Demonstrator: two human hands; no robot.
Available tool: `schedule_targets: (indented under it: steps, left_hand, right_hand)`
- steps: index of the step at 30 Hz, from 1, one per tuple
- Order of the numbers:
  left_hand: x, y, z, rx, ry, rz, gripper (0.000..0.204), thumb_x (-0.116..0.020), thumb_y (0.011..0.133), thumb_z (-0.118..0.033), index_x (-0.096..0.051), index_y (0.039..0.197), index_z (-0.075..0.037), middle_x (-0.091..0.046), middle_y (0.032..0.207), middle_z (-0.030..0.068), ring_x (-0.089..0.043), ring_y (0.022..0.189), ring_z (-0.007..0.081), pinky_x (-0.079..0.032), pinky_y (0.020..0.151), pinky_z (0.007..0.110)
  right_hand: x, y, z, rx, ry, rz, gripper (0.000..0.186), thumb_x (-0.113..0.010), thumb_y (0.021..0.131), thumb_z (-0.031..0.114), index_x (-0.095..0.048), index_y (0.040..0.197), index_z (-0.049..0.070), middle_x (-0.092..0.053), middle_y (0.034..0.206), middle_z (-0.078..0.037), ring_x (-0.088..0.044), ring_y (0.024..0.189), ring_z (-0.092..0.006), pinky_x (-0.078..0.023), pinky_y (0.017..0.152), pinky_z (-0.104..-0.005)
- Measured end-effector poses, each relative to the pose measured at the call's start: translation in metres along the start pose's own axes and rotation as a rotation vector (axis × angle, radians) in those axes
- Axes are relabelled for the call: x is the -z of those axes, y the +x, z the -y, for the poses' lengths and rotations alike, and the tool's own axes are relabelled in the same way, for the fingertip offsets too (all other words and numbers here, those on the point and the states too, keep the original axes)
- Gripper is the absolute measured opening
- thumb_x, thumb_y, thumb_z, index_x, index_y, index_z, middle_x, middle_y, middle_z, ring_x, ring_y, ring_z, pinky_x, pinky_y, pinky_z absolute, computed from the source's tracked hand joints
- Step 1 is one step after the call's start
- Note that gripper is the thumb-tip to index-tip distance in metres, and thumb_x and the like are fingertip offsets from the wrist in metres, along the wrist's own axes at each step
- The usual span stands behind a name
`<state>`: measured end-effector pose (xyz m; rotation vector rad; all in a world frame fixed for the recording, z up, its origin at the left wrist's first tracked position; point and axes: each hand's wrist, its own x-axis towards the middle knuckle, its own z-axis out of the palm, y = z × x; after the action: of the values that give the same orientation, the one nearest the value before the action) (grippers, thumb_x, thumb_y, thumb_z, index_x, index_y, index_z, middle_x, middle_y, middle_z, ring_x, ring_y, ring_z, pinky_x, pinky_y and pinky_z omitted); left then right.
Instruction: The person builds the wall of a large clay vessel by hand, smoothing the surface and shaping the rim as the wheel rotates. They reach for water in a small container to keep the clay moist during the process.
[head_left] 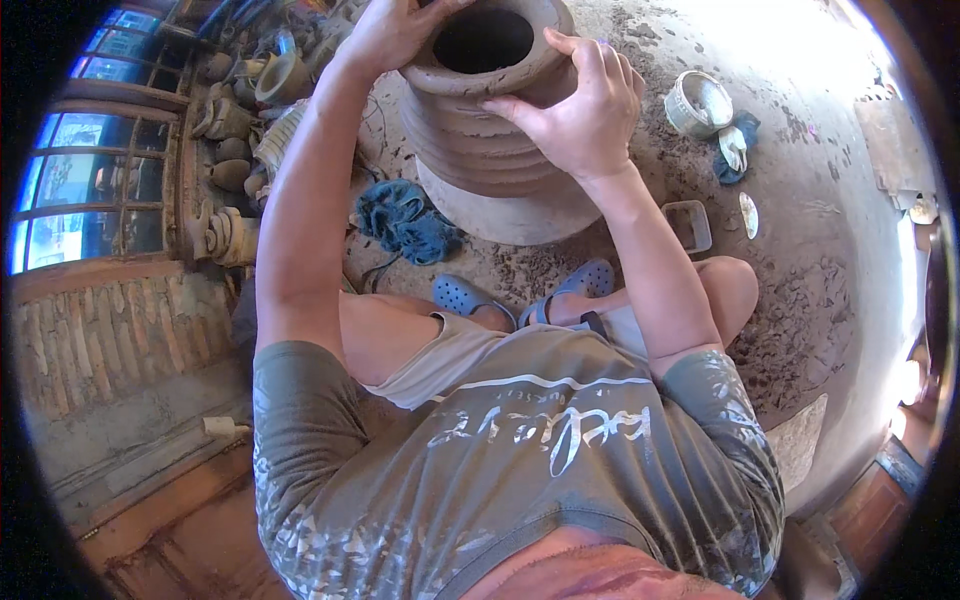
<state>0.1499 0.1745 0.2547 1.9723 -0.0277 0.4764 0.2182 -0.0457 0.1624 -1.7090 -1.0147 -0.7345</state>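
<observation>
A tall grey-brown clay pot (470, 140) with ridged sides and a wide dark mouth stands upright on a pale round base (495, 225). At the upper left, my left hand (395, 30) grips the rim, partly cut off by the top edge. My right hand (580, 115) is at the right side of the pot, fingertips on the lip and thumb pressed against the outside just below it. My bent legs and sandalled feet are on either side and in front of the base.
A crumpled blue cloth (405, 220) lies left of the base. At right are a bucket (685, 105), a dark rag (735, 170), a small plastic tub (688, 225) and clay crumbs on the floor. Pottery (230, 175) crowds the left wall beneath barred windows (80, 170).
</observation>
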Motion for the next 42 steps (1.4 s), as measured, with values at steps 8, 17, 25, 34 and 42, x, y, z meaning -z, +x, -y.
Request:
schedule_targets:
  steps: [8,17,25,34,42]
  left_hand:
    - [-0.004,0.0,-0.002,0.112,0.1,-0.085,0.047,-0.065,0.105,-0.01,-0.045,0.145,0.003,-0.064,0.138,0.0169,-0.063,0.121,0.0195,-0.052,0.104,0.034]
    - [-0.004,-0.02,0.024,0.168,0.911,-0.451,0.088,-0.067,0.096,-0.063,-0.048,0.138,0.013,-0.064,0.127,0.0389,-0.063,0.123,0.0517,-0.05,0.104,0.051]
    - [-0.055,-0.034,-0.012,0.098,0.926,-0.537,0.08,-0.065,0.099,-0.059,-0.048,0.133,0.011,-0.067,0.118,0.0389,-0.065,0.113,0.0552,-0.052,0.096,0.055]
    - [-0.084,-0.034,-0.013,0.136,0.979,-0.577,0.065,-0.065,0.099,-0.053,-0.054,0.123,0.006,-0.072,0.108,0.0296,-0.067,0.113,0.0464,-0.035,0.115,0.061]
    - [-0.076,-0.044,-0.01,0.014,0.961,-0.47,0.064,-0.066,0.099,-0.052,-0.053,0.131,0.002,-0.068,0.124,0.024,-0.062,0.123,0.0423,-0.03,0.116,0.069]
  right_hand:
    - [0.02,0.022,-0.043,-0.092,0.348,0.229,0.054,-0.093,0.078,0.019,-0.075,0.129,0.01,-0.079,0.109,-0.005,-0.074,0.101,-0.0163,-0.056,0.095,-0.0335]
    - [0.048,0.007,-0.019,-0.661,0.56,0.553,0.065,-0.074,0.091,0.013,-0.053,0.152,0.001,-0.076,0.079,-0.006,-0.062,0.057,-0.0082,-0.053,0.058,-0.0251]
    - [0.036,-0.024,0.043,-0.745,0.726,0.519,0.092,-0.07,0.086,0.006,-0.019,0.161,-0.013,-0.072,0.071,-0.012,-0.064,0.056,-0.0129,-0.052,0.054,-0.0274]
    - [0.024,-0.042,0.085,-0.632,0.561,0.461,0.111,-0.069,0.081,0.006,0.008,0.159,-0.016,-0.073,0.077,-0.023,-0.075,0.071,-0.0278,-0.058,0.072,-0.034]
    - [0.035,-0.069,0.07,-0.173,0.371,0.337,0.045,-0.076,0.09,0.013,-0.069,0.133,0.001,-0.076,0.09,-0.018,-0.074,0.081,-0.0347,-0.06,0.077,-0.04]
